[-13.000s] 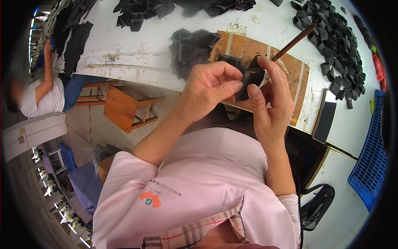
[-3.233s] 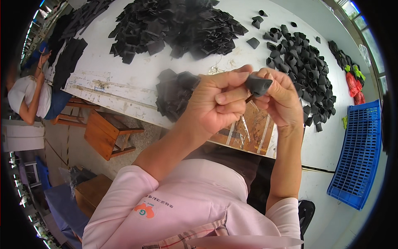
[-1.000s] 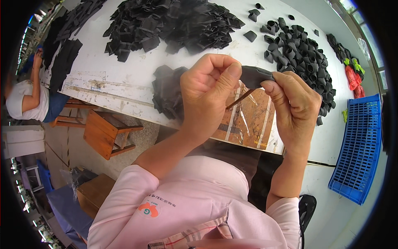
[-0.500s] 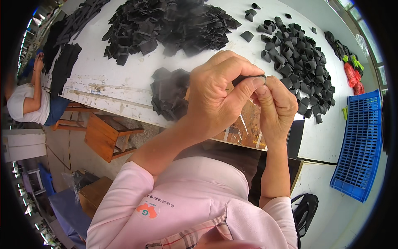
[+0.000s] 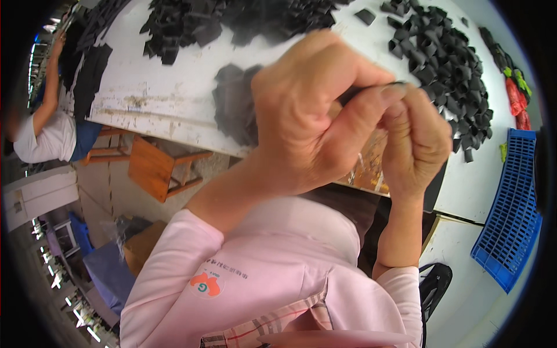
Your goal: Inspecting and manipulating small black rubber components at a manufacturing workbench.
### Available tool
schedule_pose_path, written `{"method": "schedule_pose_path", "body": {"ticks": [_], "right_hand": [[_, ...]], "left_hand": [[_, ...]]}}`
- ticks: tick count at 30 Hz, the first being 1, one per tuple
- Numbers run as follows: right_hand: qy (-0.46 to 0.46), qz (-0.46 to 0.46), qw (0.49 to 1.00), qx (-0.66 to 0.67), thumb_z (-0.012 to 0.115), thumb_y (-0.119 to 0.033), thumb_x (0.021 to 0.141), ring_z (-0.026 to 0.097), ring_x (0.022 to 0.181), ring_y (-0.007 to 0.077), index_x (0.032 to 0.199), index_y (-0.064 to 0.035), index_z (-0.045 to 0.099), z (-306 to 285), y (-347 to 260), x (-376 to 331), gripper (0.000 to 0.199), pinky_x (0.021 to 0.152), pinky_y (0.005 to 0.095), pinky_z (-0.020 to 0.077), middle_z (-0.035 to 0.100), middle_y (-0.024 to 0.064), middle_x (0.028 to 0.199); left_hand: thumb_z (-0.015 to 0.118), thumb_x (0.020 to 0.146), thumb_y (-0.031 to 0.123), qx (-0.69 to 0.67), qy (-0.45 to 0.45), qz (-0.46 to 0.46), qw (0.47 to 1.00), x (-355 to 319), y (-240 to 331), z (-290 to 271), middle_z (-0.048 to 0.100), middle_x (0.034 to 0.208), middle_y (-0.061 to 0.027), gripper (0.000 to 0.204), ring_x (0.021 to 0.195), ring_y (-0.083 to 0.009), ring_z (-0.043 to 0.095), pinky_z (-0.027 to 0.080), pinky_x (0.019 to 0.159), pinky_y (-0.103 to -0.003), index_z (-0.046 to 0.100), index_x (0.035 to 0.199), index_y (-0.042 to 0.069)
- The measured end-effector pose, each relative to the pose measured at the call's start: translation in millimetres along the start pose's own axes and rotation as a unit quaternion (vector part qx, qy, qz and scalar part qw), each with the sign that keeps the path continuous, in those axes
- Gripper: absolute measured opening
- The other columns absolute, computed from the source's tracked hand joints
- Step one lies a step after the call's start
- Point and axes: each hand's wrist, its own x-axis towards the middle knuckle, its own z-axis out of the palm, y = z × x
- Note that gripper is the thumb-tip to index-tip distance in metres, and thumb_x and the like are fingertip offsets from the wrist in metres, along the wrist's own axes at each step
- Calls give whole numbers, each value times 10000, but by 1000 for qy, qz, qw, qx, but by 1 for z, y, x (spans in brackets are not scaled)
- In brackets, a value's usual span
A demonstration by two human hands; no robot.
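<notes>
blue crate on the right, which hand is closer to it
Right. The right hand is raised nearest the blue crate, though well apart from it. The left hand presses against the right hand's far side, farther from the crate.

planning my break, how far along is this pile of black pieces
Looks done: a heap of folded black pieces at the right of the white table. In hand: the left hand and right hand pinch one dark piece. Left: a big heap of flat pieces at the far side.
</notes>
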Motion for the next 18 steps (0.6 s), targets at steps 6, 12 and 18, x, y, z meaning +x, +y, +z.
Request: {"method": "schedule_pose_path", "body": {"ticks": [6,12,18], "right_hand": [[2,-62,983,-171,537,-80,837,495,539,64,827,42,575,0,-5,-1,129,525,173,410,535,21,602],[-108,64,987,-102,530,-107,837,467,521,68,767,14,571,-22,-21,12,145,472,177,366,513,29,569],[179,259,934,171,482,-203,859,449,542,53,886,65,574,-55,19,30,284,506,175,349,551,32,634]], "left_hand": [[588,775,-13,-76,8,49,996,-2,-19,5,560,742,-53,65,613,-50,460,364,523,-155,564,825,-48],[567,757,11,-95,68,-72,991,-21,-24,17,546,677,-47,14,559,-93,497,389,501,-200,576,765,5],[560,752,58,270,-28,-195,942,-95,-67,7,508,835,-118,157,666,-234,538,444,595,-312,542,892,-10]]}}
